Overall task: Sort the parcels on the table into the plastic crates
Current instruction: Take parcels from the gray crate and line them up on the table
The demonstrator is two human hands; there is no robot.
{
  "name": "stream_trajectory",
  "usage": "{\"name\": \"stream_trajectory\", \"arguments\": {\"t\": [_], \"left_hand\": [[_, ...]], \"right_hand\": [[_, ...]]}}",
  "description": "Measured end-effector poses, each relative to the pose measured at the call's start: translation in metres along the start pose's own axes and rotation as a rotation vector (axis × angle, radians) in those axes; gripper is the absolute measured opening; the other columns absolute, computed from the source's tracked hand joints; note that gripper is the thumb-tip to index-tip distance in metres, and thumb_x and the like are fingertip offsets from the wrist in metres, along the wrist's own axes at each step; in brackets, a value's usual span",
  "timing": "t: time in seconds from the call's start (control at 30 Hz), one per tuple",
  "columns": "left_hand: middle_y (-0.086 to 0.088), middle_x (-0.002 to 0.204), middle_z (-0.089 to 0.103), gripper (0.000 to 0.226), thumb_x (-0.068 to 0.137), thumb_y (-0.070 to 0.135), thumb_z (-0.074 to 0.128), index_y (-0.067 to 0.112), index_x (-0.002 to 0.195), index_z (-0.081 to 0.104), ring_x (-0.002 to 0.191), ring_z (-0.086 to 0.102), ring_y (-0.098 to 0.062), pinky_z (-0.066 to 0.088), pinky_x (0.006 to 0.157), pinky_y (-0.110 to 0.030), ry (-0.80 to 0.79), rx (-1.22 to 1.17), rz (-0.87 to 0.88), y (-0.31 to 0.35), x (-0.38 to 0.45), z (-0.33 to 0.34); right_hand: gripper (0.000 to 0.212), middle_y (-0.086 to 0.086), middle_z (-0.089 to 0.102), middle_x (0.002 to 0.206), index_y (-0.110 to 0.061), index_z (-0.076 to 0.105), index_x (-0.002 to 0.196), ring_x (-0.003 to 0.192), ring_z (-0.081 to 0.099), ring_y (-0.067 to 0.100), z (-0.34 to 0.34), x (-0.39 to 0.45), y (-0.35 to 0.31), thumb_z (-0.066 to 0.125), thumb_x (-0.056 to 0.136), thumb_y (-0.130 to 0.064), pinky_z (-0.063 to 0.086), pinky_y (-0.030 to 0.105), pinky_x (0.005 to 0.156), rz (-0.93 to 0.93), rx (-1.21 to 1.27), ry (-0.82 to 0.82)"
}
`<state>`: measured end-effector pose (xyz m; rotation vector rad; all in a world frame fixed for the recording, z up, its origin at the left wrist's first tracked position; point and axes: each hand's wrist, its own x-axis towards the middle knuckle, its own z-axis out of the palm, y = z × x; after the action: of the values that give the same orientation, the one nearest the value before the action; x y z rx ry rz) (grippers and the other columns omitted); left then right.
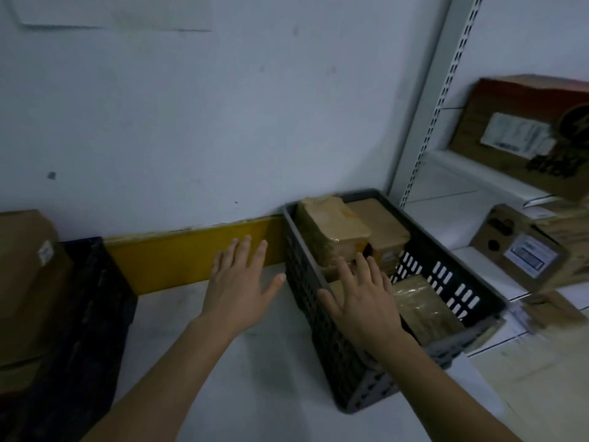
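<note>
A grey slotted plastic crate (322, 320) stands on the table at the centre right and holds several brown taped parcels (334, 224). My right hand (363, 301) hovers over the crate's near part, fingers spread, holding nothing. My left hand (242, 282) is flat and open just left of the crate, above the table, close to the crate's left wall. A dark crate (89, 314) at the far left holds a large brown cardboard parcel (25, 282).
A yellow rail (191, 253) runs along the white wall behind the table (255, 378). White metal shelving (446, 173) at the right carries cardboard boxes (522, 129) with labels. Papers lie on the table's right part.
</note>
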<state>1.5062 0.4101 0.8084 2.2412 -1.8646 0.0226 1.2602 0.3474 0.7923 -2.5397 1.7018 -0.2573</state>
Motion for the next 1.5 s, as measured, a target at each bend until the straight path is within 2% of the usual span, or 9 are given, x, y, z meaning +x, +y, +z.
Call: {"name": "stream_trajectory", "arguments": {"t": [0.33, 0.73, 0.93, 1.03, 1.13, 1.27, 1.33, 1.43, 1.5], "left_hand": [[-0.008, 0.179, -0.006, 0.093, 0.095, 0.082, -0.003, 0.027, 0.171, -0.001, 0.165, -0.009, -0.032, 0.001, 0.132, -0.058, -0.105, 0.071, 0.043, 0.036, 0.066, 0.040], [-0.009, 0.179, 0.001, 0.084, 0.104, 0.075, 0.012, 0.026, 0.171, 0.002, 0.165, -0.005, -0.031, 0.001, 0.133, -0.055, -0.120, 0.035, -0.035, 0.049, 0.117, 0.068], [-0.009, 0.178, 0.010, 0.091, 0.098, 0.078, 0.006, 0.025, 0.171, 0.006, 0.164, 0.004, -0.030, 0.007, 0.133, -0.053, -0.100, -0.038, -0.200, 0.072, 0.135, 0.073], [-0.009, 0.177, 0.018, 0.084, 0.104, 0.075, 0.019, 0.024, 0.170, 0.011, 0.163, 0.012, -0.029, 0.012, 0.133, -0.050, -0.049, -0.176, -0.267, 0.095, 0.146, 0.076], [-0.003, 0.170, 0.035, 0.087, 0.100, 0.082, 0.023, 0.029, 0.169, 0.019, 0.155, 0.034, -0.026, 0.034, 0.125, -0.050, 0.027, -0.383, -0.314, 0.115, 0.153, 0.077], [0.014, 0.159, 0.048, 0.095, 0.082, 0.097, 0.038, 0.048, 0.162, 0.025, 0.137, 0.053, -0.013, 0.048, 0.112, -0.042, 0.081, -1.038, -0.464, 0.140, 0.166, 0.058], [0.017, 0.156, 0.051, 0.102, 0.071, 0.101, 0.053, 0.056, 0.158, 0.026, 0.136, 0.057, -0.014, 0.052, 0.111, -0.050, 0.109, -1.279, -0.519, 0.150, 0.173, 0.052], [0.018, 0.143, 0.061, 0.084, 0.086, 0.068, 0.075, 0.054, 0.157, 0.031, 0.126, 0.065, -0.014, 0.058, 0.104, -0.050, 0.163, -1.437, -0.560, 0.156, 0.179, 0.051], [0.013, 0.137, 0.066, 0.079, 0.089, 0.050, 0.080, 0.047, 0.156, 0.038, 0.121, 0.069, -0.017, 0.059, 0.102, -0.051, 0.197, -1.487, -0.587, 0.151, 0.182, 0.050]], "right_hand": [[0.110, 0.016, -0.001, 0.180, -0.036, 0.000, 0.170, 0.166, 0.001, 0.039, 0.025, 0.066, 0.052, 0.022, 0.084, -0.100, 0.014, 0.061, 0.133, 0.123, 0.021, -0.073], [0.138, 0.020, -0.017, 0.177, -0.040, -0.005, 0.169, 0.161, 0.000, 0.057, 0.039, 0.179, 0.063, 0.028, 0.058, -0.115, 0.013, 0.070, 0.128, 0.146, 0.118, -0.207], [0.120, 0.013, 0.013, 0.172, -0.036, 0.013, 0.166, 0.148, 0.027, 0.056, 0.056, 0.197, 0.073, 0.040, 0.069, -0.101, 0.036, 0.063, 0.118, 0.119, 0.162, -0.154], [0.116, 0.009, 0.022, 0.170, -0.034, 0.026, 0.167, 0.144, 0.031, 0.052, 0.046, 0.199, 0.078, 0.039, 0.070, -0.098, 0.039, 0.061, 0.116, 0.056, 0.236, -0.034], [0.114, 0.009, 0.029, 0.171, -0.028, 0.037, 0.166, 0.144, 0.034, 0.049, 0.026, 0.195, 0.081, 0.038, 0.075, -0.097, 0.041, 0.060, 0.115, -0.048, 0.291, 0.173], [0.106, 0.010, 0.035, 0.169, -0.027, 0.043, 0.163, 0.142, 0.039, 0.048, 0.000, 0.186, 0.091, 0.050, 0.078, -0.090, 0.042, 0.059, 0.112, -0.150, 0.276, 0.290], [0.104, 0.014, 0.037, 0.168, -0.024, 0.047, 0.162, 0.140, 0.042, 0.051, -0.003, 0.179, 0.094, 0.055, 0.078, -0.086, 0.043, 0.061, 0.109, -0.197, 0.268, 0.318], [0.098, 0.012, 0.028, 0.174, -0.028, 0.042, 0.165, 0.150, 0.036, 0.049, -0.005, 0.166, 0.102, 0.046, 0.088, -0.089, 0.039, 0.063, 0.117, -0.279, 0.309, 0.306], [0.091, 0.001, 0.007, 0.181, -0.041, 0.025, 0.170, 0.163, 0.017, 0.034, -0.007, 0.163, 0.118, 0.031, 0.094, -0.091, 0.027, 0.056, 0.128, -0.303, 0.426, 0.196]]}}
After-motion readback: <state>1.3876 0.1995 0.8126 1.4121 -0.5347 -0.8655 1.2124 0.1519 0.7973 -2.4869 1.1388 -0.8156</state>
